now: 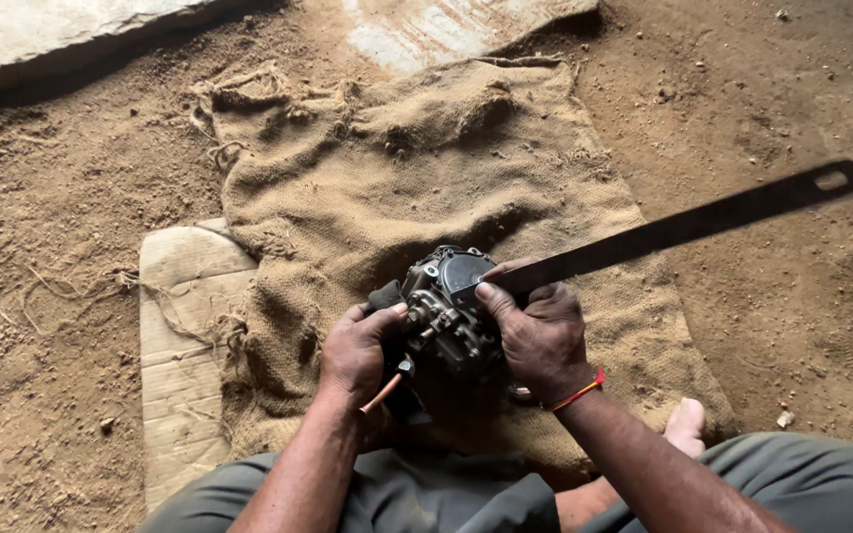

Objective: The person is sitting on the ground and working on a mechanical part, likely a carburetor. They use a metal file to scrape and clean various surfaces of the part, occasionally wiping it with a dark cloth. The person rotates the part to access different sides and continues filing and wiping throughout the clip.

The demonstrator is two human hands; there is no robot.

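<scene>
Both hands are closed around a small grey metal engine part (446,311), which is held low over a burlap sack (426,168) just in front of the knees. The part is gripped from the side by the left hand (355,355), with the thumb laid on its upper edge, and a thin copper-coloured tube (383,395) is seen poking out below that palm. The right hand (535,331) is clenched on the part's other side and also grasps a long flat black blade (683,227), which is angled up and away to the right and ends in a slotted hole. No packages or labels are seen. The sack is spread on a dusty earth floor (51,197), partly over a pale worn board (185,345); loose fibres are scattered beside it. The part looks grimy, with a dark rounded cap on top.
</scene>
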